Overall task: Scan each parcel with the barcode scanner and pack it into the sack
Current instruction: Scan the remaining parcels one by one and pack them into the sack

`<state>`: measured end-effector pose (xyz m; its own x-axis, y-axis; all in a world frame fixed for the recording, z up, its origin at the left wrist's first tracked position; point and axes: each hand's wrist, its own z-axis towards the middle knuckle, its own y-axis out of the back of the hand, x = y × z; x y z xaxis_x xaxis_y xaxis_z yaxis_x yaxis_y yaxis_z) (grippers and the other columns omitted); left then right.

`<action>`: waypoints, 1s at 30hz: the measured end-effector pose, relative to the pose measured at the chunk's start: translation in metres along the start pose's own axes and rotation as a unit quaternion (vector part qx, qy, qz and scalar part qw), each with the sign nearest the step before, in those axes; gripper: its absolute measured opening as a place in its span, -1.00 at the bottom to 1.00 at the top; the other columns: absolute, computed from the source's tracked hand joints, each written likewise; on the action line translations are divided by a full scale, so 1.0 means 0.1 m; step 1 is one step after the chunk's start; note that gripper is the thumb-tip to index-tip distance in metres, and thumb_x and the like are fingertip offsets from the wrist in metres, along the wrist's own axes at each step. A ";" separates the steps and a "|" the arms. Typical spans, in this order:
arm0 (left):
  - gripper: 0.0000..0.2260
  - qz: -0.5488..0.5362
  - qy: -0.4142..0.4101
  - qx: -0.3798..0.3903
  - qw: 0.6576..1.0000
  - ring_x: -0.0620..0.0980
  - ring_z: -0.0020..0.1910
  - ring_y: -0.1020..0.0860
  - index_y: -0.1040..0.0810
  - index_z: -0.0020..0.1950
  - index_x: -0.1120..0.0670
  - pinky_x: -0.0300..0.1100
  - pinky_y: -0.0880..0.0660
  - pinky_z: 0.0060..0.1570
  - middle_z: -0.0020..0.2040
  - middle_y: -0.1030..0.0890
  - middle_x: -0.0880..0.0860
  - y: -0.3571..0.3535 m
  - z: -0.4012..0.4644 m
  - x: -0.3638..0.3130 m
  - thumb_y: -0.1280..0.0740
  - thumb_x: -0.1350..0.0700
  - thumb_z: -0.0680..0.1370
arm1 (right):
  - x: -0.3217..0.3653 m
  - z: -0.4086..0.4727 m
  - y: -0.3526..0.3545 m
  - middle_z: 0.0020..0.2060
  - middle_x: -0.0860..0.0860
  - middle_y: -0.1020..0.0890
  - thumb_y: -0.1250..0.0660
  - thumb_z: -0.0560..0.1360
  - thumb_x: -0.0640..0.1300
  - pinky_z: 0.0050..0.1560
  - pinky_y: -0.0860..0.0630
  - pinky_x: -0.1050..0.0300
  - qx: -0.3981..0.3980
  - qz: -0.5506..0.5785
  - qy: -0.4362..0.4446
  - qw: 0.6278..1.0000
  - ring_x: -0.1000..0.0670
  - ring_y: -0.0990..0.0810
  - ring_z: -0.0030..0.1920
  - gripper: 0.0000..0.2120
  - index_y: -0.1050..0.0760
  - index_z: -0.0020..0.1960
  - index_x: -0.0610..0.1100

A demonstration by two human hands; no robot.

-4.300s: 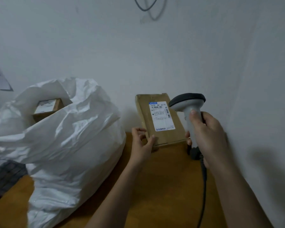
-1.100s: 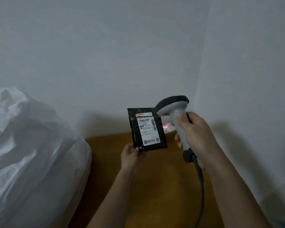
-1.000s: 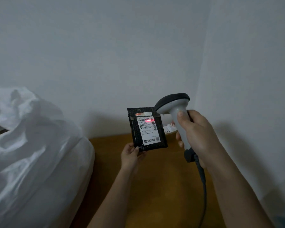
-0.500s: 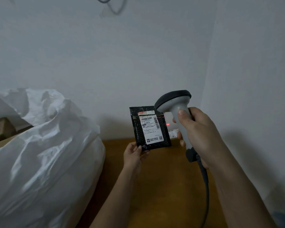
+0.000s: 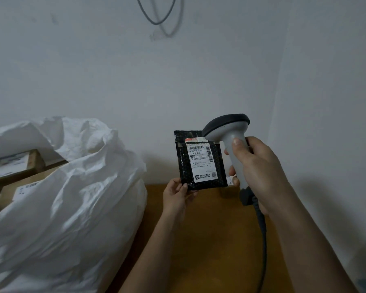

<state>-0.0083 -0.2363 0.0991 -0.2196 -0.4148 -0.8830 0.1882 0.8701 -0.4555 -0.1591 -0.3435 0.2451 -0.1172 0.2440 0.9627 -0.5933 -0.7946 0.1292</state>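
Right hand (image 5: 262,176) grips the barcode scanner (image 5: 230,140) by its handle; left hand (image 5: 176,194) pinches the black parcel's (image 5: 184,161) lower corner, holding it upright above the wooden table (image 5: 209,240), just left of the scanner head; white sack (image 5: 68,208) stands open at left, cardboard boxes (image 5: 17,166) inside.

The scanner (image 5: 230,132) head is covering the black parcel's (image 5: 199,159) upper right corner; label (image 5: 202,163) print is reading too small; the sack (image 5: 68,208) is running past the left edge, hiding most of two boxes (image 5: 15,166).
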 end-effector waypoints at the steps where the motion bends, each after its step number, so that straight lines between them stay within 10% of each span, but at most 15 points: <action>1: -0.90 0.003 -0.018 -0.002 1.000 0.06 -0.12 -0.68 -0.49 0.01 0.20 -0.17 -0.62 -0.24 0.00 -0.67 0.18 0.00 -0.02 -0.08 -0.20 0.32 0.63 | 0.03 -0.01 -0.03 -0.39 -0.01 -0.57 -0.16 0.64 0.09 -0.44 -0.45 0.18 -0.003 0.009 0.007 1.000 0.10 -0.49 -0.49 -0.73 -0.49 0.00 -0.07; 12: -0.86 -0.062 -0.310 -0.178 0.932 0.08 -0.11 -0.70 -0.45 -0.04 0.13 -0.22 -0.62 -0.16 0.01 -0.64 0.15 0.20 -0.32 -1.55 -0.18 0.33 0.64 | 0.12 -0.03 -0.51 -0.41 0.00 -0.55 -0.16 0.64 0.11 -0.42 -0.41 0.07 0.014 0.082 0.029 0.996 0.02 -0.49 -0.43 -0.74 -0.51 -0.03 -0.02; 18: -0.81 -0.137 -0.279 -0.271 0.911 -0.05 -0.21 -0.68 -0.39 0.27 0.14 -0.21 -0.63 -0.18 0.24 -0.56 0.16 0.56 -0.23 -2.01 -0.22 0.23 0.65 | 0.08 0.00 -0.79 -0.38 -0.06 -0.55 -0.16 0.63 0.12 -0.50 -0.36 0.13 0.055 0.082 0.013 0.995 0.04 -0.48 -0.48 -0.73 -0.51 -0.02 -0.02; 24: -0.45 0.024 -0.254 -0.287 0.924 0.11 0.18 -0.58 -0.10 0.52 0.08 -0.04 -0.59 0.11 0.44 -0.29 0.08 0.62 -0.17 -1.84 -0.29 0.09 0.61 | 0.00 0.11 -0.92 -0.38 -0.08 -0.54 -0.17 0.64 0.11 -0.52 -0.37 0.15 0.058 0.078 0.004 0.995 0.08 -0.47 -0.53 -0.72 -0.51 -0.04 -0.06; 28: -0.59 0.185 -0.389 -0.330 0.840 -0.32 0.05 -0.45 -0.24 0.39 0.18 -0.49 -0.46 -0.07 0.33 -0.16 0.12 0.45 -0.17 -1.58 -0.28 0.20 0.59 | -0.09 0.20 -0.90 -0.37 -0.09 -0.53 -0.16 0.64 0.10 -0.52 -0.39 0.16 0.051 0.075 -0.004 0.996 0.09 -0.46 -0.54 -0.72 -0.50 -0.05 -0.07; 30: -0.68 0.241 -0.448 -0.312 0.802 -0.17 0.14 -0.44 -0.33 0.31 0.21 -0.26 -0.50 0.09 0.27 -0.20 0.09 0.36 -0.14 -1.46 -0.27 0.26 0.57 | -0.15 0.26 -0.86 -0.36 -0.11 -0.53 -0.16 0.64 0.10 -0.51 -0.37 0.13 0.047 0.074 -0.010 0.996 0.04 -0.47 -0.51 -0.72 -0.50 -0.04 -0.07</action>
<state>0.0167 -0.1408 0.2135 0.5641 0.2289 -0.7934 -0.5326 0.8351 -0.1377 -0.0855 -0.2937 0.2261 -0.1804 0.1103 0.9774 -0.4938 -0.8696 0.0070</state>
